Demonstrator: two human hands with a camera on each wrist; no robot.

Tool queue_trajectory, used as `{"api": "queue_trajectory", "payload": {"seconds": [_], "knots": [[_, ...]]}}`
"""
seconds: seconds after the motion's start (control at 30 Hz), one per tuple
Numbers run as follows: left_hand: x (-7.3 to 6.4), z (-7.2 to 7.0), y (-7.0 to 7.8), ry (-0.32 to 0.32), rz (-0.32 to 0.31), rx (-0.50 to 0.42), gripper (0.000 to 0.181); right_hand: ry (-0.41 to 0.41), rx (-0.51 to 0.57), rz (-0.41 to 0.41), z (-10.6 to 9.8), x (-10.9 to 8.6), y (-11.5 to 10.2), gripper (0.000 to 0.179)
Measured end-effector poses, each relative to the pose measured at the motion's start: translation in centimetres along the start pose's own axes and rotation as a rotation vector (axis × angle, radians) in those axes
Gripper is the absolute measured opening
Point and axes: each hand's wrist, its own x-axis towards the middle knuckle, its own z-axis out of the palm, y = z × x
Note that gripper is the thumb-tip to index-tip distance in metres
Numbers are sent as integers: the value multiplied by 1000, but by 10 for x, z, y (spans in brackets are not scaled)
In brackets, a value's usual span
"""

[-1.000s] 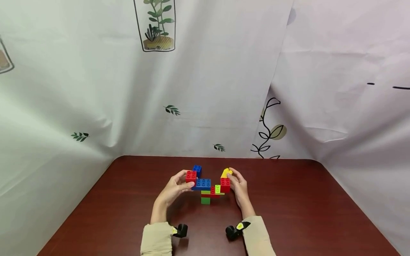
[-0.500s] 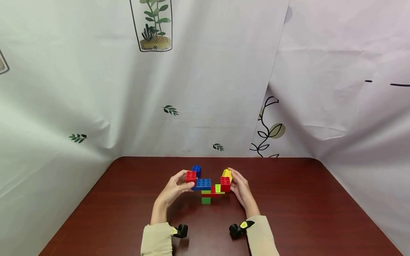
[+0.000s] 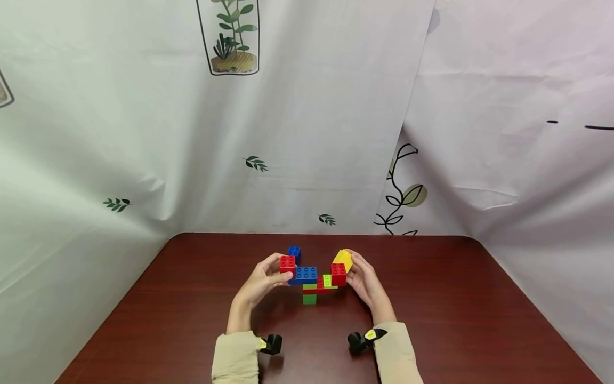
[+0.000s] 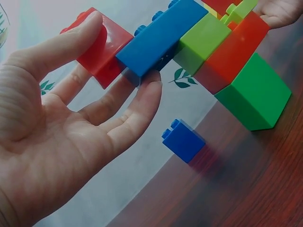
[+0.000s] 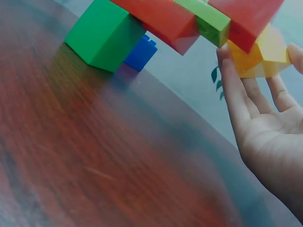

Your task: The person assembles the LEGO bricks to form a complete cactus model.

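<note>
My left hand point(image 3: 258, 285) grips a red brick point(image 3: 287, 264) at the left end of a brick build, thumb on its near side. That brick sits on a longer blue brick point(image 3: 306, 275). Beneath come a light green brick point(image 4: 202, 40), a red brick point(image 4: 236, 54) and a green brick point(image 4: 260, 94) standing on the table. Toward the right, the build steps up through a small lime brick point(image 3: 327, 281) to another red brick point(image 3: 338, 274). My right hand point(image 3: 368, 282) pinches a yellow brick point(image 5: 265, 54) with slanted faces, tilted close beside this red brick.
A separate blue brick point(image 4: 183, 141) stands on the dark red-brown table point(image 3: 455, 309), behind the build. Pale printed cloth point(image 3: 307, 117) hangs beyond the table's far edge. Black wrist cameras point(image 3: 272, 344) are strapped at both sleeves.
My right hand has shifted slightly right, and the yellow brick has moved and turned with it. My left hand and the build stay almost in place.
</note>
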Motion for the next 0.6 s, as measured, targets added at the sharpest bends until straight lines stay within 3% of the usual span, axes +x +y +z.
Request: {"api": "queue_trajectory", "payload": {"seconds": [0.2,0.6], "knots": [[0,0,0,-33,4,4,26,-14,-45,-31,3,-3,-10,23],[2,6,1,-30,-11,25,26,-34,-96,-89,12,-5,-25,27]]}}
